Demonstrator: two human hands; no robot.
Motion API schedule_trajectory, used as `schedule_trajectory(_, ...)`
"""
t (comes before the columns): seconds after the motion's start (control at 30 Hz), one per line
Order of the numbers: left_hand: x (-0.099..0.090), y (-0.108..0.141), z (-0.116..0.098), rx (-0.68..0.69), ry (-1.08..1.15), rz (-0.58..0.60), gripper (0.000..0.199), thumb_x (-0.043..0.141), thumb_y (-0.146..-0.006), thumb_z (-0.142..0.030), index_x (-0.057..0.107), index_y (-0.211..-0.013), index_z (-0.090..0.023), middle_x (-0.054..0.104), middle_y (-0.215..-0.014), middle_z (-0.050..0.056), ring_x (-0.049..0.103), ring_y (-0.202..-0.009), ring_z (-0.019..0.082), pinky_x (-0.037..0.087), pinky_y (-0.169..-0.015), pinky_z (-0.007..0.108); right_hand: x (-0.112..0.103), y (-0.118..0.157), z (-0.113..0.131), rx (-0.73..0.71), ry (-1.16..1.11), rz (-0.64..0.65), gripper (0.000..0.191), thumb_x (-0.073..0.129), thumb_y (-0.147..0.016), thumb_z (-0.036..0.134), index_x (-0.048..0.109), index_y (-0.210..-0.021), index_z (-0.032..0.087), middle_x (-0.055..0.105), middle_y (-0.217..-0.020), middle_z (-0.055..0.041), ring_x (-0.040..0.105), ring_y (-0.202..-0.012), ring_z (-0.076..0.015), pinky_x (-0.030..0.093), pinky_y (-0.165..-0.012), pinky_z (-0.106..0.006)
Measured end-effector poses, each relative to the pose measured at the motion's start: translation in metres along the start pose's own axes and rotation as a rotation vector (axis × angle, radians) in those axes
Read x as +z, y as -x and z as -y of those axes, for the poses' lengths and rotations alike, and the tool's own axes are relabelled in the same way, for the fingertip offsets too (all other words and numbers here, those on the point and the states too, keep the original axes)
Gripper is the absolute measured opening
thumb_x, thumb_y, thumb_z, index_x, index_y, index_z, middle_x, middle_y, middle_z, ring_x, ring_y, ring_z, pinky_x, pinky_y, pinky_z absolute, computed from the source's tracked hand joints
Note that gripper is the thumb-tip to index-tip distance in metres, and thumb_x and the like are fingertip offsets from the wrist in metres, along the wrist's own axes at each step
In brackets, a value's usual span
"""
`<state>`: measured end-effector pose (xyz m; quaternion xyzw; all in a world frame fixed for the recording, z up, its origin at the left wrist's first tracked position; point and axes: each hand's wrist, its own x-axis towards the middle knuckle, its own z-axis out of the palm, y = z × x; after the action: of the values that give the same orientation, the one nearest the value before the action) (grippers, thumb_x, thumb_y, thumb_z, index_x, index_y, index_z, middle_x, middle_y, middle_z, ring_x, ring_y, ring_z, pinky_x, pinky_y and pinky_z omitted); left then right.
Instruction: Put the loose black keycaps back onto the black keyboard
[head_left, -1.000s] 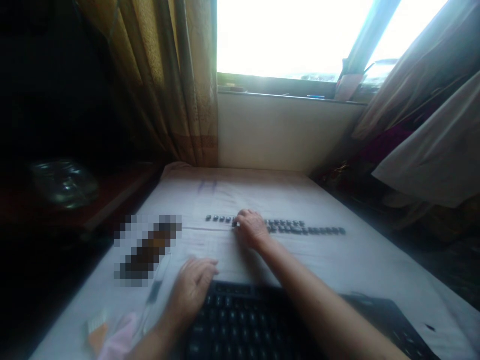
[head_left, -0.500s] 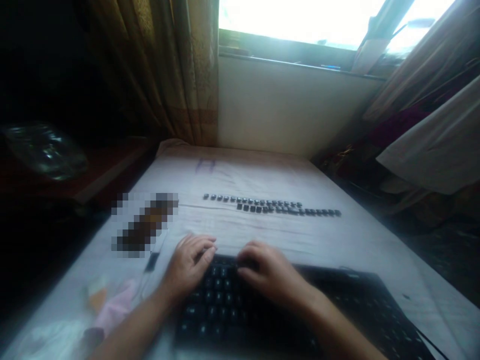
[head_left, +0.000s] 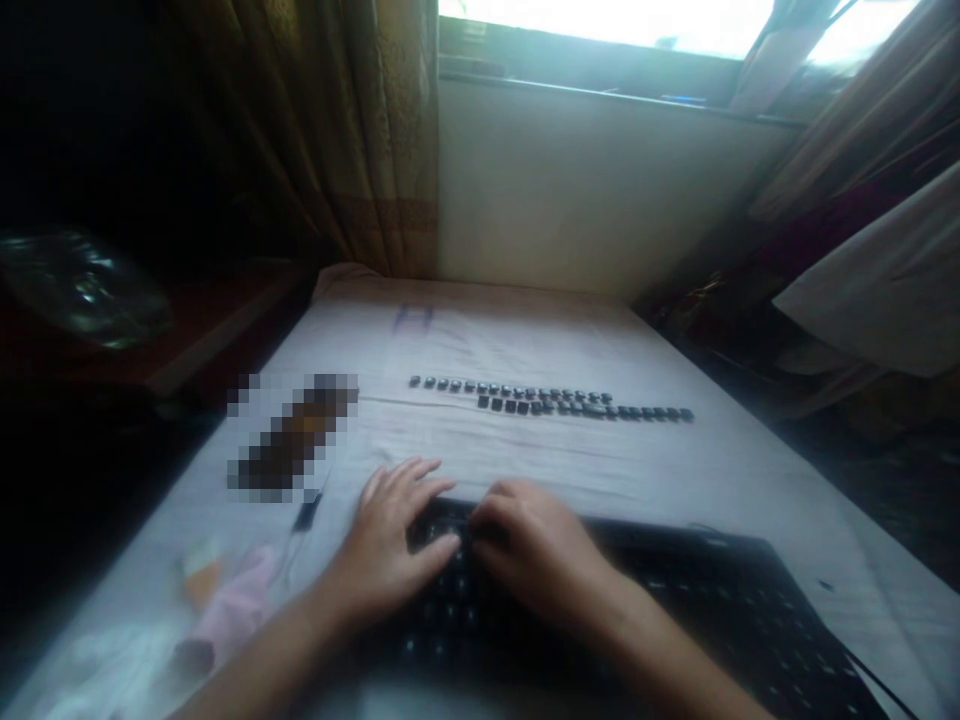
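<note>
A black keyboard (head_left: 712, 585) lies on the pale cloth-covered surface in front of me. My left hand (head_left: 397, 535) rests over its left end, fingers spread and thumb reaching across the keys, holding nothing. Just right of it, my right hand (head_left: 529, 540) is closed, with curled fingers against the keyboard's upper left part. Whatever sits between those fingertips is hidden. Beyond the hands, small black keycaps stand in two rows, a far row (head_left: 499, 389) and a nearer row (head_left: 592, 409) set further right.
To the left are a pixelated dark object (head_left: 296, 435), a small black piece (head_left: 307, 512), and a crumpled pink cloth (head_left: 232, 612). A tiny dark bit (head_left: 825, 585) lies right of the keyboard. Hanging cloth (head_left: 877, 290) borders the right side.
My left hand has opened wider, and its thumb has shifted right over the keys. The right hand stays nearly in place, its fingers curled tighter. The view has tilted slightly downward.
</note>
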<state>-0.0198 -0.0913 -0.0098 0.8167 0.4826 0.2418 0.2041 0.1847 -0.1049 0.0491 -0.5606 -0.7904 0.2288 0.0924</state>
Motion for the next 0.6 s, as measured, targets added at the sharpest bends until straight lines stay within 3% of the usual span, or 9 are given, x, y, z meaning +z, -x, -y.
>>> schedule_trajectory(0.2, 0.008, -0.003, -0.006, -0.044, -0.072, 0.016, 0.053, 0.068, -0.078, -0.034, 0.056, -0.13, -0.032, 0.046, -0.148, 0.006, 0.035, -0.139, 0.033, 0.015, -0.115, 0.061, 0.003, 0.0, 0.001, 0.016, 0.016, 0.001, 0.012, 0.065, -0.08, 0.018, 0.073, -0.088, 0.022, 0.068, -0.09, -0.0052, 0.061, -0.084, -0.02, 0.044, -0.075, -0.029)
schedule_trajectory(0.43, 0.009, -0.004, -0.009, -0.088, -0.073, 0.042, 0.055, 0.068, -0.079, -0.035, 0.054, -0.132, -0.032, 0.042, -0.15, 0.008, 0.031, -0.141, 0.035, 0.013, -0.113, 0.065, -0.001, 0.001, -0.007, 0.011, -0.163, 0.002, 0.013, 0.065, -0.083, 0.017, 0.075, -0.089, 0.022, 0.07, -0.093, -0.0042, 0.064, -0.087, -0.0182, 0.046, -0.079, -0.028)
schedule_trajectory(0.6, 0.009, -0.004, -0.009, -0.086, -0.083, 0.04, 0.055, 0.069, -0.079, -0.036, 0.055, -0.132, -0.032, 0.043, -0.15, 0.007, 0.032, -0.141, 0.035, 0.014, -0.114, 0.063, 0.0, -0.006, -0.008, 0.096, -0.163, -0.059, 0.009, 0.064, -0.083, 0.018, 0.073, -0.084, 0.02, 0.071, -0.088, -0.004, 0.065, -0.083, -0.0182, 0.046, -0.077, -0.029)
